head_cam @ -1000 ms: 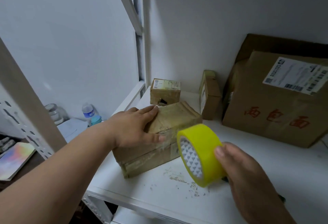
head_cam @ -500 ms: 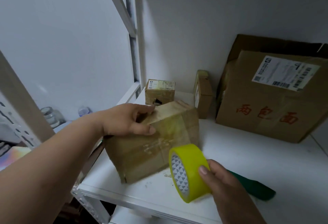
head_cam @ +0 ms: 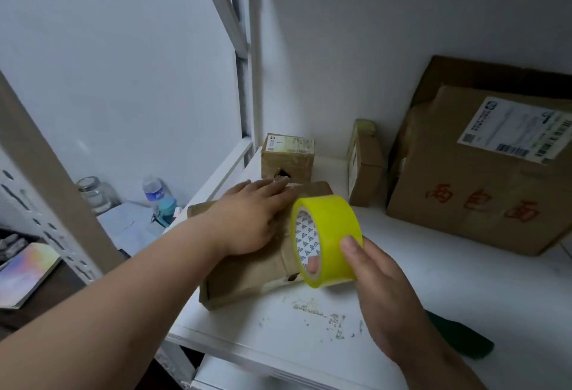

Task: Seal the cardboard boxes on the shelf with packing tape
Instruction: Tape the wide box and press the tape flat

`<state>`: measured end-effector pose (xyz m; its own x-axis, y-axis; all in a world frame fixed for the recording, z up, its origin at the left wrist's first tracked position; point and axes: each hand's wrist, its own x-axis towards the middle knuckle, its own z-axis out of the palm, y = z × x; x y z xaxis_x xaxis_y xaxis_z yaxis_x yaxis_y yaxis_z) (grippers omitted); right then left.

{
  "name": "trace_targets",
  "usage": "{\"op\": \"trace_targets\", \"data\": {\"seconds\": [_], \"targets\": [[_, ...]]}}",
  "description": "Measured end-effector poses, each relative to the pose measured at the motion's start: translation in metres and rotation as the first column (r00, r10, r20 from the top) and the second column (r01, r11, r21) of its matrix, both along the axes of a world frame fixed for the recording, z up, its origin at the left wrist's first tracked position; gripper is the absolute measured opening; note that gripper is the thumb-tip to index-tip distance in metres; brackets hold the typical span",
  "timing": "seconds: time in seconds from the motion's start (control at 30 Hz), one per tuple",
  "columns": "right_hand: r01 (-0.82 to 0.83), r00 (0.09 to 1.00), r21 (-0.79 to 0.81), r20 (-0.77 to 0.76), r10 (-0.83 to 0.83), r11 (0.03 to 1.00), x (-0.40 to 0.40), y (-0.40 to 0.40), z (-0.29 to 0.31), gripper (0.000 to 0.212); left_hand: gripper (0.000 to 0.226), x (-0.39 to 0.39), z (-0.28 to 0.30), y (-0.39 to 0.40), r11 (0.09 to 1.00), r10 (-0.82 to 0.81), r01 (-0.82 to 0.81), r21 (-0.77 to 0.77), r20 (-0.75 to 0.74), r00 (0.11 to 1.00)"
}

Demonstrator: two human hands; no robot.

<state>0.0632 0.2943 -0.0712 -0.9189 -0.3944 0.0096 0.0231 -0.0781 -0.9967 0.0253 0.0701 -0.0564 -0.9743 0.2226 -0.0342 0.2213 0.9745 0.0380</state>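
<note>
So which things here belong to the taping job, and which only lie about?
For the job:
- yellow tape roll, in right hand
- flat box under left hand
- small box
- large box

Lying about:
- water bottle
- glass jar
- green object

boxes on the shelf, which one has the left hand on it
The flat worn box at the shelf's front left edge: the left hand rests flat on its top. The three other boxes stand farther back, untouched.

My left hand [head_cam: 252, 219] and the tape roll [head_cam: 328, 239] hide much of the box [head_cam: 247, 275] top; the big right carton [head_cam: 483, 179] runs off frame.
</note>
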Motion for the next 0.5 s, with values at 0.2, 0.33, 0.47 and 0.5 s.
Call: {"op": "trace_targets", "data": {"seconds": [0.2, 0.33, 0.47, 0.5], "targets": [[-0.099, 0.991, -0.105, 0.081, 0.107, 0.990, -0.034, -0.016, 0.007, 0.036, 0.095, -0.019, -0.030, -0.021, 0.999, 0.048, -0.050, 0.009, 0.112, 0.992], [-0.057, 0.996, -0.068, 0.068, 0.061, 0.996, -0.041, -0.021, 0.012, 0.034, 0.094, -0.031, -0.027, -0.031, 0.996, 0.031, -0.045, 0.073, 0.188, 0.982], [0.042, 0.998, 0.025, 0.040, -0.043, 0.999, -0.021, -0.011, 0.019, 0.034, 0.105, -0.033, -0.025, -0.032, 0.995, 0.040, -0.058, 0.075, 0.226, 0.973], [0.054, 0.997, 0.061, 0.049, -0.057, 0.997, -0.015, -0.004, 0.020, 0.039, 0.106, -0.032, -0.024, -0.031, 0.995, 0.047, -0.067, 0.080, 0.231, 0.972]]}}
